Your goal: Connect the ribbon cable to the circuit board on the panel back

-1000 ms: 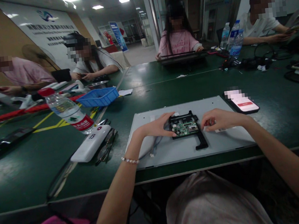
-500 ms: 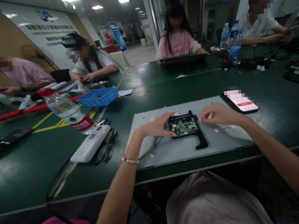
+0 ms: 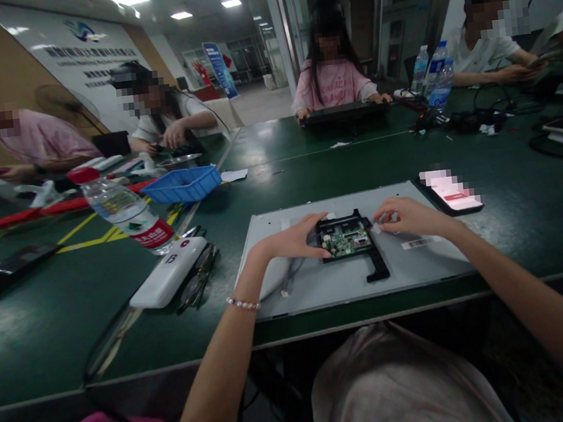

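Observation:
A grey metal back panel point(image 3: 418, 270) lies flat on the green table in front of me. On its middle sits a black plastic frame point(image 3: 375, 265) holding a small green circuit board point(image 3: 347, 237). My left hand point(image 3: 292, 238) rests curled against the left edge of the frame, fingers touching it. My right hand point(image 3: 407, 216) is at the frame's upper right corner, fingers pinched together on something small I cannot make out. A white barcode sticker point(image 3: 416, 243) lies on the panel just below that hand.
A phone point(image 3: 454, 196) with a lit screen lies right of the panel. To the left are a white device point(image 3: 170, 272), glasses point(image 3: 198, 283), a water bottle point(image 3: 125, 210) and a blue tray point(image 3: 184, 183). Other people work round the table's far sides.
My right hand has lifted off the sticker area and moved up and left to the frame's upper right corner. The left hand has stayed at the frame's left edge.

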Demonstrator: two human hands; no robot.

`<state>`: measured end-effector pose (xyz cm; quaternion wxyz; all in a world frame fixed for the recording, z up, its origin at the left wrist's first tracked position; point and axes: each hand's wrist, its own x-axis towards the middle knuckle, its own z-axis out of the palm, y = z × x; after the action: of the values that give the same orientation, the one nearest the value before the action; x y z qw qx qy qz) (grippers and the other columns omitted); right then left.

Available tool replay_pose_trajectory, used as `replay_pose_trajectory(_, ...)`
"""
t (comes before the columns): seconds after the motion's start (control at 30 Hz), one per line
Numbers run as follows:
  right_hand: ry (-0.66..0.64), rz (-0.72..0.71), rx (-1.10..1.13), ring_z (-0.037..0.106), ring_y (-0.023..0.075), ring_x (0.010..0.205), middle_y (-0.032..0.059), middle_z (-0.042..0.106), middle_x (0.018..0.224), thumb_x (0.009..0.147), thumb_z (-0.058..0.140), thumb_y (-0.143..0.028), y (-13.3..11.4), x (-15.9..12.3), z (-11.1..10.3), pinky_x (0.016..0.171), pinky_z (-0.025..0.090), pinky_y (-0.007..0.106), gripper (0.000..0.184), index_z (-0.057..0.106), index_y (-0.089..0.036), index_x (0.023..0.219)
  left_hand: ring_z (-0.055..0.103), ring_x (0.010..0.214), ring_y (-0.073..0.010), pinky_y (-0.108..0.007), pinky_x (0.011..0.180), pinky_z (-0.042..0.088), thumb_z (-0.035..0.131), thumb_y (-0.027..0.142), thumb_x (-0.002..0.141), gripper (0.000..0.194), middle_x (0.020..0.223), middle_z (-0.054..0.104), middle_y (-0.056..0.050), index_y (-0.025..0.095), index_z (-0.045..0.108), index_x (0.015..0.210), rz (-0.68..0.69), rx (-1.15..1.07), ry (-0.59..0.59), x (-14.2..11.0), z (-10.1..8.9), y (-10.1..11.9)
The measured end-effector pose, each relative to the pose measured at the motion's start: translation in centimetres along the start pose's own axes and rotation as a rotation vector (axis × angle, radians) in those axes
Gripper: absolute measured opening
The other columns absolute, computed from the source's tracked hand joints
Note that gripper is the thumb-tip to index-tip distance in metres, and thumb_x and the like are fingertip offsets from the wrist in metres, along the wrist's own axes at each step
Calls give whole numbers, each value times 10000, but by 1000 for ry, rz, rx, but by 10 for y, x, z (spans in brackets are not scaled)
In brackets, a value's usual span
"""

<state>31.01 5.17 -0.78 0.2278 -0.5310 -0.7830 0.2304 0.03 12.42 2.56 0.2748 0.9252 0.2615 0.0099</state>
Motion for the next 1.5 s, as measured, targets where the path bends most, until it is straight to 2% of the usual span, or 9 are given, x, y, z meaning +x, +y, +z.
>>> replay_pose_trajectory(0.27, -31, 53, 76, 639, 173, 761, 36, 699, 825, 761, 601, -221, -1, 3, 2, 716, 484, 291, 118, 678, -190, 845, 273, 1386, -290, -407, 1152, 213, 664, 568, 720, 971, 1505, 282, -139, 173, 191, 1471, -2, 10, 3, 1, 1, -1)
replay_pose_trajectory(0.4, -53, 112, 189, 651, 177, 771, 50, 716, 844, 761, 604, -229, 2, 0, -3, 744, 501, 299, 179, 701, -181, 903, 269, 1387, -293, -406, 1151, 217, 664, 579, 717, 976, 1508, 275, -138, 175, 195, 1472, -6, 10, 5, 0, 1, -1)
replay_pose_trajectory(0.5, -124, 187, 322, 659, 188, 781, 62, 728, 890, 752, 620, -255, 3, -3, -7, 745, 509, 312, 255, 717, -177, 974, 273, 1385, -289, -402, 1151, 218, 663, 576, 721, 971, 1504, 280, -136, 174, 196, 1472, -9, 10, 0, 0, 1, -1)
replay_pose_trajectory(0.63, -211, 231, 435, 659, 189, 757, 61, 731, 849, 727, 644, -277, 1, -4, -8, 695, 510, 298, 240, 735, -172, 922, 267, 1390, -287, -391, 1153, 212, 662, 576, 724, 981, 1512, 265, -140, 161, 187, 1475, -15, 14, -2, -1, 1, -1)
replay_pose_trajectory(0.8, -209, 155, 426, 662, 181, 827, 45, 731, 890, 729, 626, -248, -5, -1, -1, 778, 502, 296, 195, 736, -191, 879, 274, 1388, -285, -387, 1152, 218, 666, 574, 719, 977, 1515, 263, -133, 174, 191, 1474, -13, 21, 6, 0, 1, -2)
replay_pose_trajectory(0.93, -163, 96, 305, 657, 188, 863, 43, 734, 905, 757, 597, -240, -7, 2, 3, 830, 490, 318, 194, 735, -199, 886, 274, 1387, -279, -386, 1153, 217, 668, 556, 727, 967, 1511, 269, -138, 164, 193, 1472, -12, 25, 4, 0, 1, -1)
replay_pose_trajectory(1.27, -70, 58, 121, 637, 189, 789, 47, 728, 879, 795, 595, -308, -13, 0, 1, 755, 477, 318, 192, 737, -215, 885, 299, 1373, -281, -404, 1143, 240, 669, 555, 726, 941, 1493, 309, -134, 186, 220, 1465, 32, 16, 17, 1, 1, -5)
replay_pose_trajectory(1.5, -133, -37, 148, 608, 159, 765, 52, 669, 911, 711, 648, -246, -18, -3, 3, 705, 479, 278, 204, 694, -187, 901, 293, 1375, -291, -423, 1141, 237, 673, 564, 722, 948, 1502, 294, -140, 188, 222, 1466, 23, 17, 16, 1, 1, -4)
